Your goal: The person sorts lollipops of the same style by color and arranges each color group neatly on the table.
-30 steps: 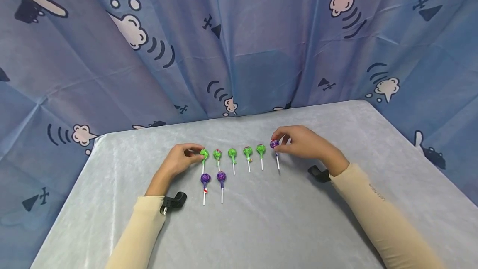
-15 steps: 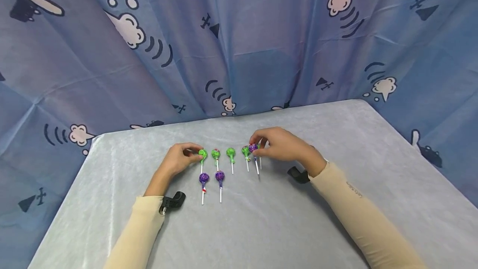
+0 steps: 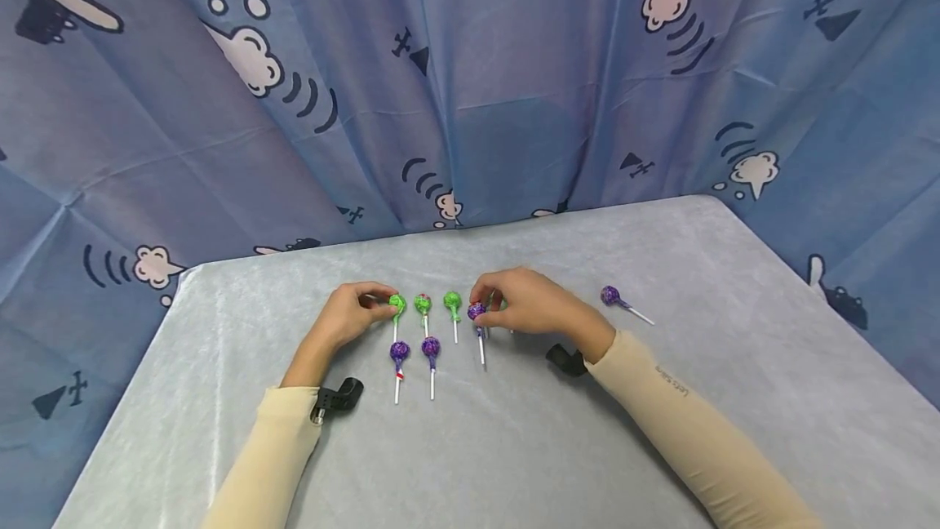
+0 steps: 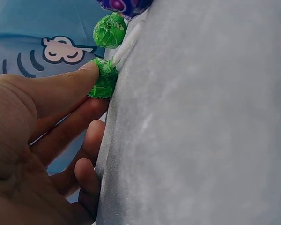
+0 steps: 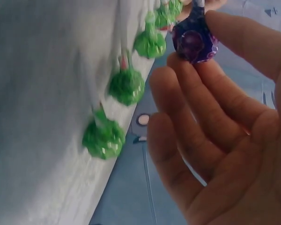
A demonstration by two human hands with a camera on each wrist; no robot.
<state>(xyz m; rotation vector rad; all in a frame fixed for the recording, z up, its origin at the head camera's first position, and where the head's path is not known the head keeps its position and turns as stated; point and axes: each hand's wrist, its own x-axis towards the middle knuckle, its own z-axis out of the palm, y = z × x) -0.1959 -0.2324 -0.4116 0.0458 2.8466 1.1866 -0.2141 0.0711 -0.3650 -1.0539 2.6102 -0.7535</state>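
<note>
My right hand (image 3: 530, 302) pinches a purple lollipop (image 3: 476, 313) by its round head, its white stick pointing toward me. The right wrist view has that purple head (image 5: 194, 41) between thumb and fingers, with green lollipops (image 5: 104, 138) lined up beside it. At the left end of the green row, my left hand (image 3: 351, 317) pinches the head of a green lollipop (image 3: 396, 305). Two more green ones, a middle one (image 3: 423, 304) and a right one (image 3: 452, 301), lie beside it. Below the row lie two purple lollipops, a left one (image 3: 400, 352) and a right one (image 3: 430, 347). My right hand mostly hides the row's right end.
Another purple lollipop (image 3: 610, 295) lies apart on the right, stick slanting toward the lower right. Everything rests on a table with a pale grey cloth (image 3: 470, 447). A blue printed curtain (image 3: 514, 88) hangs behind the far edge.
My right hand has carried the purple lollipop leftward across the green row and a little nearer me, uncovering the purple lollipop at right. My left hand has stayed on its green lollipop.
</note>
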